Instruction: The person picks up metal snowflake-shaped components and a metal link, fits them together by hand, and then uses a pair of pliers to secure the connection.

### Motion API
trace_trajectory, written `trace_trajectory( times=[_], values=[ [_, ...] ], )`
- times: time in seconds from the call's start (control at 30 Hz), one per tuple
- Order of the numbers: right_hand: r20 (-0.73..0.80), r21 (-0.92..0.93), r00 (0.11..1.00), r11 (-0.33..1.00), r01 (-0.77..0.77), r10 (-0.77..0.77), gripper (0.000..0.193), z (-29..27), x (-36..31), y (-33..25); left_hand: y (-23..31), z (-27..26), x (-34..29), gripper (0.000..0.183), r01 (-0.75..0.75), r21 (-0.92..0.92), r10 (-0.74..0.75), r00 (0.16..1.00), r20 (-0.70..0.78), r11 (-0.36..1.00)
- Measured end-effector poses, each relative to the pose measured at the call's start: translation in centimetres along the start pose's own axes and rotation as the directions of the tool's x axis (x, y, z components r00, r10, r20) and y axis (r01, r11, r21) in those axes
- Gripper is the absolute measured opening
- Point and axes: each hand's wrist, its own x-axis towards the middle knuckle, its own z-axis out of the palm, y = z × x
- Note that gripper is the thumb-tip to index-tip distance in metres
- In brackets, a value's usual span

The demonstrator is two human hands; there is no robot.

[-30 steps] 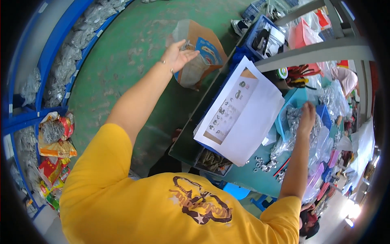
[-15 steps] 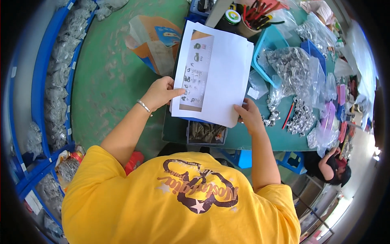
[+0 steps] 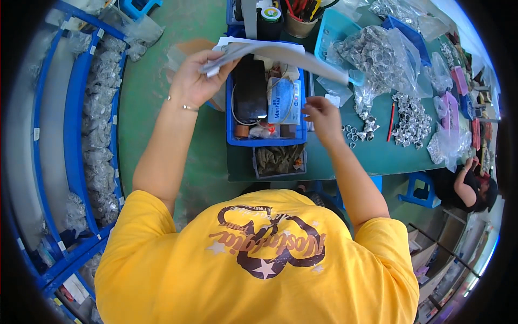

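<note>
Gripped at its left edge by my left hand [image 3: 200, 81], a stack of white paper sheets [image 3: 291, 56] is lifted and seen nearly edge-on, curving to the right. Under it, a blue plastic bin [image 3: 268, 142] lies uncovered. Inside the bin are a black phone-like device [image 3: 250, 92], a light blue box [image 3: 291, 110], a pale cable and small odds and ends. My right hand [image 3: 324, 117] hovers at the bin's right edge, apart from the paper. Its fingers are loosely bent and somewhat spread, and nothing shows in them.
A grey tray [image 3: 279, 174] with dark cloth sits in front of the bin. To the right on the green table are metal rings [image 3: 411, 121], a red pen [image 3: 391, 122], bagged metal parts [image 3: 372, 56] and a turquoise basket [image 3: 329, 32]. Blue shelving [image 3: 75, 108] stands left; a co-worker [image 3: 467, 186] sits right.
The paper stack has been raised and tilted off the bin, showing the bin's contents. My right hand has let go of the paper; my left hand has moved up and away with it.
</note>
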Motion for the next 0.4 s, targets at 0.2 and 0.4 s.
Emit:
trace_trajectory(
  times=[0.2, 0.4],
  values=[
    [0.017, -0.478, 0.743, 0.647, 0.594, -0.669, 0.040, 6.1, -0.2, -1.7, -0.3, 2.2, 1.1, 0.036, -0.112, -0.060, 0.116, 0.990, 0.077, 0.992],
    [0.022, -0.719, 1.000, 0.695, 0.017, -0.002, 0.061, 12.1, 2.8, -3.9, -0.9, 3.0, 1.8, 0.040, -0.124, -0.039, 0.122, 0.991, -0.048, 0.991]
  ],
)
